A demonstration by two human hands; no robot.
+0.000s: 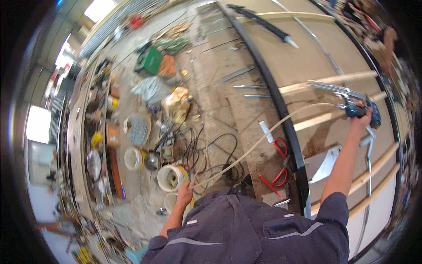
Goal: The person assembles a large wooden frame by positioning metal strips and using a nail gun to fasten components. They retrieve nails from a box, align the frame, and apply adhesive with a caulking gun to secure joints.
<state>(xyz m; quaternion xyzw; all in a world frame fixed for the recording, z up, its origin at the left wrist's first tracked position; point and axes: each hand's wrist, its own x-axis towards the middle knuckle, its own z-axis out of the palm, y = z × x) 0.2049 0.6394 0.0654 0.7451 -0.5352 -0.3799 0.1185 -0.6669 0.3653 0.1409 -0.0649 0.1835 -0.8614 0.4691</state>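
My right hand (pixel 361 119) is closed around the grip of a blue air nail gun (pixel 375 115), over the framed panel (pixel 323 136) on the right. A long silver magazine (pixel 340 89) extends from the tool toward the panel's left side. From the nail gun a pale air hose (pixel 263 141) runs down and left across the panel's black edge (pixel 288 127). My left hand (pixel 185 192) grips this hose at hip height, with white buckets (pixel 168 179) just behind it. Pale wooden battens (pixel 321 121) cross the panel beneath the tool.
Red-handled tools (pixel 280 147) lie beside the black edge. A black caulking gun (pixel 266 24) with a white nozzle rests on the panel's far part. Tangled cables (pixel 220 149), a green box (pixel 148 61) and bags litter the floor. Another person's arm (pixel 388 48) shows at the far right.
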